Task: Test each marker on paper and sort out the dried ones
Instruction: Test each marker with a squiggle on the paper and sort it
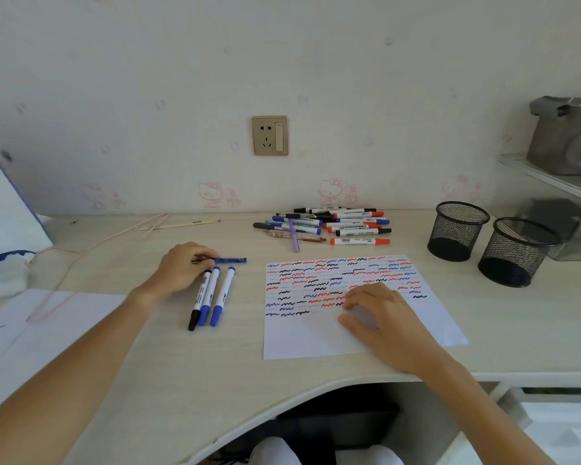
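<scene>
**Q:** Where is the marker being handled, and which way does it lie?

**A:** The left hand [181,270] curls its fingers around a blue pen [227,260], pinching it to the left of the test paper [319,333] on the tabletop [182,364]. Its long axis runs nearly level, left to right, with the free blue end pointing toward the paper. Which end is the tip cannot be told.

**Q:** What else lies near the paper?

**A:** Just below that hand, left of the paper, three capped markers [212,298] lie side by side, touching. Their long axes run near to far, tilted slightly, caps toward the viewer: one black, two blue. Beyond the paper's far edge sits a loose pile of markers [329,224], mostly lying crosswise. Right of the paper stand two black mesh pen cups [483,243], upright.

**Q:** And the right hand?

**A:** The right hand [379,317] rests on the paper, fingers loosely bent, gripping nothing. The upper half of the paper is covered with rows of red, blue and black squiggles.
</scene>
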